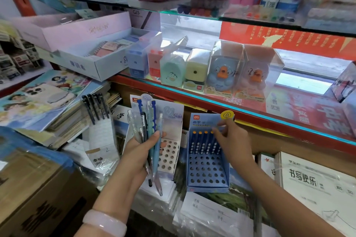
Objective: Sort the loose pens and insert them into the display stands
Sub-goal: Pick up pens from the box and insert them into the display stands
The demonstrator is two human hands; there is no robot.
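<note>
My left hand grips a bunch of several loose pens, blue, clear and dark, held upright. Behind the bunch stands a pale display stand with rows of round holes. To its right a blue display stand has several blue pens with orange tops in its back row. My right hand reaches over the back right corner of that stand, fingertips at the rightmost orange-topped pen; whether it pinches the pen is not clear. At the left a white stand holds several black pens.
A red-edged glass shelf runs just above the stands, with boxed pencil sharpeners on it. Stacked notebooks and a phone lie at left. A cardboard box is at the lower left, wrapped exercise books at right.
</note>
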